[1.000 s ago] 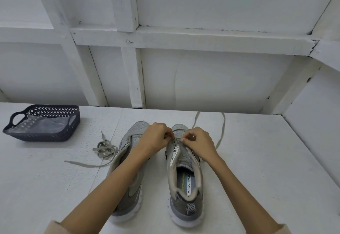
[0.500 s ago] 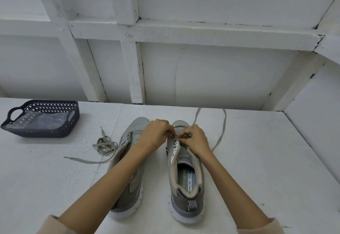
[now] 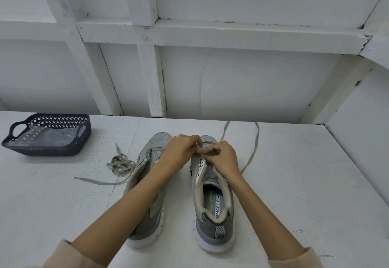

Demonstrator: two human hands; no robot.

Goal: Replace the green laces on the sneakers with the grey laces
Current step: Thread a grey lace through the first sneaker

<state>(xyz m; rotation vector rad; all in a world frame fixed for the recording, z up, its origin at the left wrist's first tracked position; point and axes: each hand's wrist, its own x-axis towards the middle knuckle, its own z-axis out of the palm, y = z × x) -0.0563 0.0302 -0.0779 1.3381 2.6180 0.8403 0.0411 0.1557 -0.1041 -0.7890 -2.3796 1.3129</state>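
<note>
Two grey sneakers stand side by side on the white table, toes pointing away. My left forearm crosses over the left sneaker (image 3: 147, 200). The right sneaker (image 3: 212, 204) has an open collar with a printed insole. Over its eyelets, my left hand (image 3: 179, 154) pinches the tip of a grey lace (image 3: 251, 152), whose long loop trails off behind the shoe to the right. My right hand (image 3: 223, 158) grips the shoe's upper at the eyelet flap, fingers curled. A second grey lace (image 3: 120, 164) lies bundled on the table left of the shoes. No green lace is visible.
A dark perforated plastic basket (image 3: 50, 147) with a clear bag inside sits at the far left of the table. White panelled walls (image 3: 231, 82) close the back and the right side.
Both hands stay at the right sneaker's eyelets with small finger movements; the lace tip now sticks up between them. The view has tilted slightly.
</note>
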